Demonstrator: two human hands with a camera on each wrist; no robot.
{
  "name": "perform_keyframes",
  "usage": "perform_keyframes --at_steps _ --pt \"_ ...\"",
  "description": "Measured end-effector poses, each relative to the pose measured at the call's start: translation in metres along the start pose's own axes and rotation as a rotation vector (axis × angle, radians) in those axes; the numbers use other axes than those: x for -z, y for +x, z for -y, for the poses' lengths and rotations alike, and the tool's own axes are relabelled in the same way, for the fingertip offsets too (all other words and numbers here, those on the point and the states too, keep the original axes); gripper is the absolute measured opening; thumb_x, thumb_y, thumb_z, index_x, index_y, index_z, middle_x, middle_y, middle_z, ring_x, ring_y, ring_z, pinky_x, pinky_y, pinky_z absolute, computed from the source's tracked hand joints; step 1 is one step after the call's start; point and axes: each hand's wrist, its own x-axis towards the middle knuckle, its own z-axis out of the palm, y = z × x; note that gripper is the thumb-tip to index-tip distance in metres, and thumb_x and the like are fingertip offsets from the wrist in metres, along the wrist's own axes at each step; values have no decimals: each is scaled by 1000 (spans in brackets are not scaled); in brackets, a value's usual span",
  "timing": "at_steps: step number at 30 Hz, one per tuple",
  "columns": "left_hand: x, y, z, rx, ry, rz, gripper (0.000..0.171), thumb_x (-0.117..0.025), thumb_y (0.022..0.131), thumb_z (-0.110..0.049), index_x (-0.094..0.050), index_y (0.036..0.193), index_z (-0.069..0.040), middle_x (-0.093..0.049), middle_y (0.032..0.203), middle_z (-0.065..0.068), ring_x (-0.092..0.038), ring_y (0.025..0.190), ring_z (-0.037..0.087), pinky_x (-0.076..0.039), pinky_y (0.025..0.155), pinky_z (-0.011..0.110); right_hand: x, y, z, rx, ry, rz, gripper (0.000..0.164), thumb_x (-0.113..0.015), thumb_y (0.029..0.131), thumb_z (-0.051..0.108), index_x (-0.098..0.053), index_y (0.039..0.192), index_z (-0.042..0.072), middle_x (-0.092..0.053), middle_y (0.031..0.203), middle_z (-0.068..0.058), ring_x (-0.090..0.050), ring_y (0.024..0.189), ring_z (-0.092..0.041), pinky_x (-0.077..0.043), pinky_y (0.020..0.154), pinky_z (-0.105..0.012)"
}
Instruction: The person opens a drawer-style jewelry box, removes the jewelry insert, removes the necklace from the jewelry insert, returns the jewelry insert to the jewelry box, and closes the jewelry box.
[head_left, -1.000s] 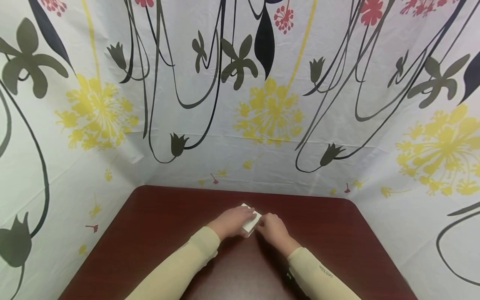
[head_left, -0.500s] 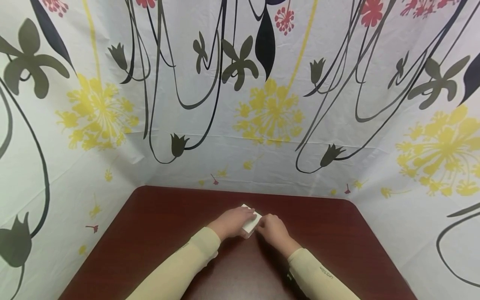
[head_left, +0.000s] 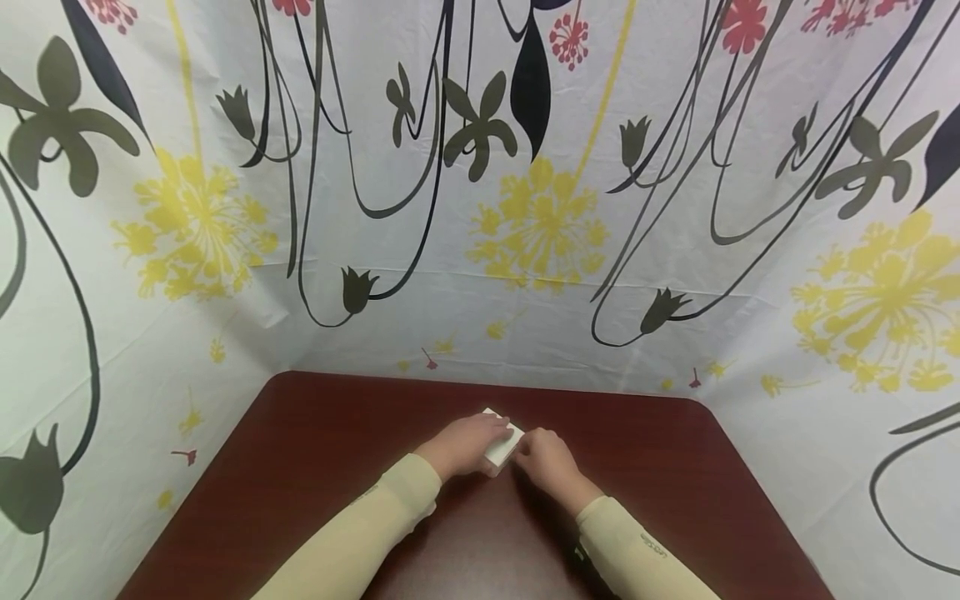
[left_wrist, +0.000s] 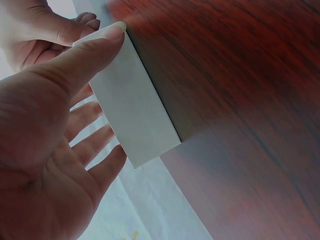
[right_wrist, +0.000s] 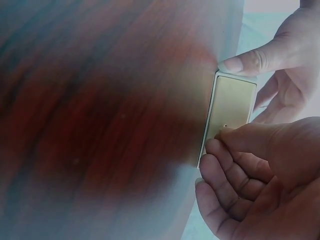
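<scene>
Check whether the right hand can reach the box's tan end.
Probably yes: the right hand is right at the tan end, and the left hand, gripping the box, leaves that end mostly uncovered.

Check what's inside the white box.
In the right wrist view, a yellowish panel fills one face of the white box, partly covered by the right hand. Nothing past it shows, so any contents are hidden.

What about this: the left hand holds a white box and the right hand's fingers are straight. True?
Not straight: the right hand has curled fingers at one end of the box, as the right wrist view shows. The left hand does hold it.
</scene>
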Motion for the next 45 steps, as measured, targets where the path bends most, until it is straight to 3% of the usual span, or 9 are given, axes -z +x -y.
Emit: perform_keyframes --at_steps 14,27,45 --pt "-1 2 0 -1 8 -10 71 -93 88 -32 -67 153 -20 -58 163 4 -52 152 20 -45 121 32 -1 -1 -2 9 -4 -3 17 -87 91 7 -78 78 11 -72 73 3 -61 66 -12 -55 63 -38" --pt "0 2 0 1 0 -8 71 -94 88 -33 -67 152 -20 -58 163 5 -51 152 20 -45 121 32 0 -2 -1 8 18 -10 23 -86 92 7 -74 73 11 -62 65 7 -50 61 -11 -49 58 -35" --pt "-1 1 0 1 -9 0 72 -93 89 -35 -66 154 -19 -58 164 5 -51 153 21 -44 122 32 -1 -3 -5 -1 11 2 27 -83 92 6 -69 71 14 -57 64 8 -48 60 -12 -46 58 -35"
